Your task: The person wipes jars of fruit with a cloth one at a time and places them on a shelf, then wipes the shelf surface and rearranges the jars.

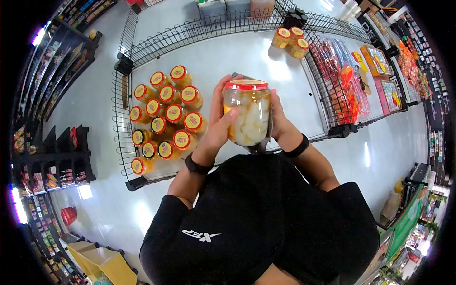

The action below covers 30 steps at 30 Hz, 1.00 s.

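Note:
In front of my chest is a clear glass jar point(248, 116) with a red-rimmed lid, upright, with pale chunks in liquid inside. My left hand point(221, 118) wraps its left side, thumb across the front. At the jar's right side is my right hand point(280, 118), its fingers partly hidden. A dark grey, cloth-like piece point(270, 124) lies between that hand and the glass, and shows behind the lid and below the base too. To the left, several similar jars point(175, 113) with yellow-topped lids, mostly red-rimmed and some black, stand grouped on a white display surface point(223, 52).
Black wire fencing point(190, 29) borders the display surface. Three more jars point(290, 42) stand in its far right corner. Beyond the right divider lie packaged red and orange goods point(342, 80). Large jugs point(212, 9) sit behind the back fence, and store shelves point(61, 61) line the left.

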Tool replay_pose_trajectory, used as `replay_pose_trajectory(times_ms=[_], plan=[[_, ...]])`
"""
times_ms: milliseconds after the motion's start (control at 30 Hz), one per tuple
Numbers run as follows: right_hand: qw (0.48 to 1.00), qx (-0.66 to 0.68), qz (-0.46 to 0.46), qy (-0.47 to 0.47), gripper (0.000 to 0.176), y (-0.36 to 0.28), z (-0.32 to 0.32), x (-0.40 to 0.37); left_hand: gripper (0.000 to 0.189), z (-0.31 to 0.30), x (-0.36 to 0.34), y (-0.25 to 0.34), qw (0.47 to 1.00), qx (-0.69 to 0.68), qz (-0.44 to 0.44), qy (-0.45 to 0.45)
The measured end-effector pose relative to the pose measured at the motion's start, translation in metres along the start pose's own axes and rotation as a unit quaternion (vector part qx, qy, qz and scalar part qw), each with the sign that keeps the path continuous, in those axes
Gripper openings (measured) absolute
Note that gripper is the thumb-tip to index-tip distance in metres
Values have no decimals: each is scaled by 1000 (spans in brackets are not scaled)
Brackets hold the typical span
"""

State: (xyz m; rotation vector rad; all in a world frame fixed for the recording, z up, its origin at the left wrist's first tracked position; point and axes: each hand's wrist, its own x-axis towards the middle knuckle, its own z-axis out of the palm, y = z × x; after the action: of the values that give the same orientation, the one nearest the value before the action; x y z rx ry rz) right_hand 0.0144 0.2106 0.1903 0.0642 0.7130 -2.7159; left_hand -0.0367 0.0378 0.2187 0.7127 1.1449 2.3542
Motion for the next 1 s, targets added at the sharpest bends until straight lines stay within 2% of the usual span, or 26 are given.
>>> replay_pose_trajectory(times_ms=[33, 67, 100, 133, 167, 267, 300, 333, 400, 433, 467, 500, 533, 567, 633, 667, 733, 767, 867, 933, 1000], plan=[[997, -24, -21, 72, 92, 5, -4, -2, 72, -2, 5, -8, 998, 48, 44, -17], [994, -41, -24, 97, 91, 6, -3, -6, 66, -5, 11, -6, 967, 232, 106, -11], [991, -58, -23, 122, 90, 6, -2, -11, 60, -11, 16, -1, 898, 409, 163, 1], [987, -75, -19, 144, 88, 6, -1, -13, 54, -16, 19, 3, 793, 572, 210, 14], [988, -51, -42, 141, 80, 8, 0, -14, 41, -13, 20, 0, 791, 573, 189, 96], [975, -115, -97, 166, 67, 11, -11, -10, 46, -10, -2, -27, 922, 379, -4, 80], [944, -194, -154, 216, 58, 16, -13, -7, 57, 3, -7, -47, 879, 456, 60, 123], [929, -237, -176, 224, 57, 18, -14, -8, 78, 16, -10, -58, 877, 441, 75, 176], [891, -318, -223, 234, 56, 21, -17, -9, 94, 27, -4, -56, 916, 326, 86, 219], [922, -266, -217, 178, 60, 20, -35, -6, 94, 28, 1, -50, 919, 324, 68, 215], [951, -179, -165, 190, 76, 4, 1, -10, 94, 29, 6, -44, 922, 321, 49, 209], [971, -90, -99, 197, 84, -11, 11, -8, 94, 30, 6, -42, 926, 315, 25, 205], [978, 1, -30, 206, 93, -23, 10, -7, 93, 28, 4, -44, 931, 331, 7, 156], [984, 24, 9, 175, 97, -24, -11, -7, 92, 22, 5, -47, 932, 345, -10, 106], [980, 41, 1, 193, 74, 2, -81, -8, 88, 4, 17, -52, 936, 350, -27, -7], [975, 28, 8, 221, 65, 21, -113, -21, 89, 0, 16, -57, 935, 351, -39, -40], [976, 35, 75, 201, 53, 31, -153, -27, 91, -9, 20, -68, 927, 354, -57, -109], [981, 114, 105, 114, 53, 23, -155, -29, 92, -10, 21, -72, 877, 466, 26, -110], [979, 59, 24, 192, 50, 12, -134, -17, 92, 1, 33, -67, 837, 536, 84, -62], [973, 13, 26, 230, 48, -15, -94, -2, 92, 6, 46, -65, 825, 560, 5, -77], [972, -28, -3, 233, 45, -17, -97, 18, 94, 0, 61, -68, 796, 597, -79, -62]])
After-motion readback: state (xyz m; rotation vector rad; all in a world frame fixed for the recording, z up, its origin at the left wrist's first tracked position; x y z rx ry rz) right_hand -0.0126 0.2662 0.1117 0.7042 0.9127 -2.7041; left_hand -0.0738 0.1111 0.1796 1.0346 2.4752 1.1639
